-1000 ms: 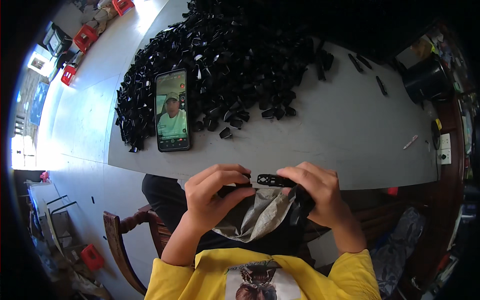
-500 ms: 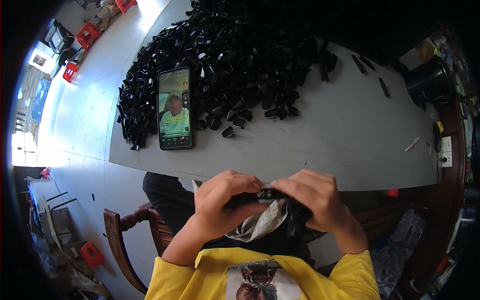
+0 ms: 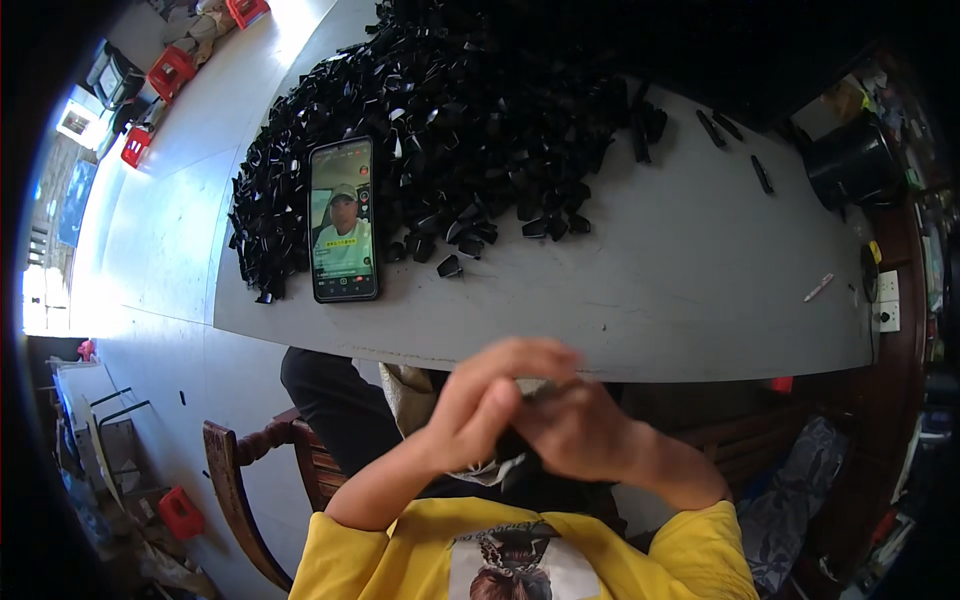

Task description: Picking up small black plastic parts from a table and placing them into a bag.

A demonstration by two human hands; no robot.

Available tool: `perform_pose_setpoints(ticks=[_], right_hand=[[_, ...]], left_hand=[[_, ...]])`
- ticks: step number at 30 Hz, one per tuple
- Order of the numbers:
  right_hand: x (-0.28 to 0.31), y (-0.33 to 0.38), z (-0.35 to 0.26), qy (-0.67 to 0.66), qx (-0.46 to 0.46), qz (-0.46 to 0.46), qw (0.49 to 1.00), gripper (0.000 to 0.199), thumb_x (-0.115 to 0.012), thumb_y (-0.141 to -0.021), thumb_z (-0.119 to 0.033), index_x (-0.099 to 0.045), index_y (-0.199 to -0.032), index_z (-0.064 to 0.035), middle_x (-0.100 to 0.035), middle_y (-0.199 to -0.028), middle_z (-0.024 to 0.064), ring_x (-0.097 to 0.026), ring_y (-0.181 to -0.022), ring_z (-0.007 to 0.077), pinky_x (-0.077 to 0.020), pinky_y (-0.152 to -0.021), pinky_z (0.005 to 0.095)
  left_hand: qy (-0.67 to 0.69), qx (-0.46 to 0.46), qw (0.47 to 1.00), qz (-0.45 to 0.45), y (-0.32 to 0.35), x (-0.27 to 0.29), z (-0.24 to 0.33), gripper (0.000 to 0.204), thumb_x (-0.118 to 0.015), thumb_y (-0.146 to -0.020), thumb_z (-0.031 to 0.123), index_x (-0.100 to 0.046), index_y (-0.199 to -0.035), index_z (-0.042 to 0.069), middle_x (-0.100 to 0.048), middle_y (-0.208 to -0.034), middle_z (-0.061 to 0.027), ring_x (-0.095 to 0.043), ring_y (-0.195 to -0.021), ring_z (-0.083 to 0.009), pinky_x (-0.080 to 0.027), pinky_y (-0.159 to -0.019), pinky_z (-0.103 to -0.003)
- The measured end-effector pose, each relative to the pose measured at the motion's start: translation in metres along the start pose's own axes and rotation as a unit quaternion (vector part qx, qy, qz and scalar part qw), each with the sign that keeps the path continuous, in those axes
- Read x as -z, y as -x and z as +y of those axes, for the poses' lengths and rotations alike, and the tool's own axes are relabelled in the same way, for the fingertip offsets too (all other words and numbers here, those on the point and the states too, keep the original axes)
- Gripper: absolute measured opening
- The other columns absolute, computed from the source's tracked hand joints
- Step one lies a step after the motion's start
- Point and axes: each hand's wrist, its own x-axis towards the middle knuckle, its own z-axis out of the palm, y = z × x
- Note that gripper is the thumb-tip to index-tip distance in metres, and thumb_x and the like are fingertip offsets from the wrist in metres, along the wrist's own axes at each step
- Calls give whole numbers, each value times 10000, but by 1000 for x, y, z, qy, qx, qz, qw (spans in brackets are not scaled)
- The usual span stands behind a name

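Note:
Just past the table's near edge, my two hands meet above my lap, both blurred by motion. My left hand (image 3: 487,398) curves its fingers over towards the right one, thumb below. Closed beside it is my right hand (image 3: 580,430), knuckles up. Something dark shows between them, mostly covered by fingers, so its shape is not clear. Under the hands lies a pale woven cloth or sack (image 3: 403,392), partly hidden. A large heap of small black plastic pieces (image 3: 450,150) covers the far side of the table, with one loose piece (image 3: 449,266) at its near edge.
A phone (image 3: 343,220) playing a video leans on the heap's left part. Longer black strips (image 3: 763,174), a pen (image 3: 818,288) and a black bucket (image 3: 852,165) are on the right. A wooden chair (image 3: 235,470) and red stools (image 3: 171,73) stand left of the grey table (image 3: 680,260).
Half a second ago black pieces showed between my fingertips. The hands have since come closer together, the right turned inward and the left across it, covering what lies between. The view has shifted slightly.

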Motion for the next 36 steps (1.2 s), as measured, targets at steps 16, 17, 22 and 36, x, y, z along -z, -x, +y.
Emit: perform_pose_setpoints(ticks=[16,17,22,36], right_hand=[[85,-49,150,396,-180,102,895,451,-701,-658,99,-626,-1067,-78,-626,-1007,88,-618,-952,294,-519,-781,382],[82,-45,141,394,-179,99,896,451,-701,-658,99,-626,-1067,-78,-626,-1007,88,-618,-952,294,-519,-781,382],[70,-21,78,218,-115,149,958,361,-684,-686,75,-623,-1016,-56,-646,-927,112,-654,-834,311,-523,-705,365],[57,-18,10,100,-45,40,993,382,-732,-623,-81,-639,-994,-66,-610,-791,59,-619,-651,253,-473,-535,335]], left_hand=[[-507,-32,840,191,-23,52,-47,115,-643,-785,-24,-633,-890,19,-580,-965,-126,-602,-858,-312,-505,-714,-357],[-508,-29,839,192,-21,52,-43,115,-643,-785,-24,-633,-890,19,-580,-965,-126,-602,-858,-312,-505,-714,-357],[-306,-28,938,158,-11,38,-16,196,-721,-700,-91,-651,-865,-13,-617,-979,-126,-637,-855,-225,-511,-744,-293],[-293,-89,948,85,1,23,13,184,-759,-685,-67,-654,-820,0,-659,-967,-134,-662,-818,-215,-541,-716,-285]])
